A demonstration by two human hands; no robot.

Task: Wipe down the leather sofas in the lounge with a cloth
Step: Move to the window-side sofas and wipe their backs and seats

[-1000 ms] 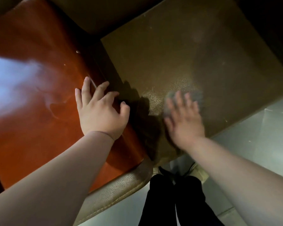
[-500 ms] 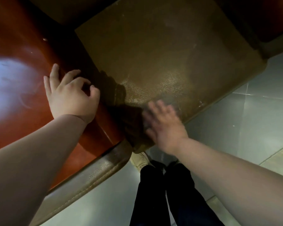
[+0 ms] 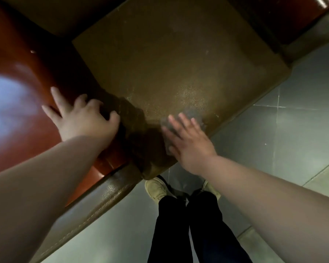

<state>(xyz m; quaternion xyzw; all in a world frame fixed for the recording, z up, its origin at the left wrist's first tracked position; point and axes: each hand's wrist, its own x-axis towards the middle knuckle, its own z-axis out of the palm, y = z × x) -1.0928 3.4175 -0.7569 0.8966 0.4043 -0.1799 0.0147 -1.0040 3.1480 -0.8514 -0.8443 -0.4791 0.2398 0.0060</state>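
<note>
The right hand (image 3: 188, 141) presses flat on what looks like a grey cloth (image 3: 192, 115), blurred. Unwiped seat cushion (image 3: 179, 59) stretches ahead of its fingertips. The left hand (image 3: 84, 118), fingers relaxed, braces on the armrest (image 3: 23, 69).

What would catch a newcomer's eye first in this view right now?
The glossy red-brown armrest on the left, with a bright glare patch and the left hand resting on it. Beside it, the right hand presses a grey cloth flat near the front edge of the olive-brown seat cushion.
</note>
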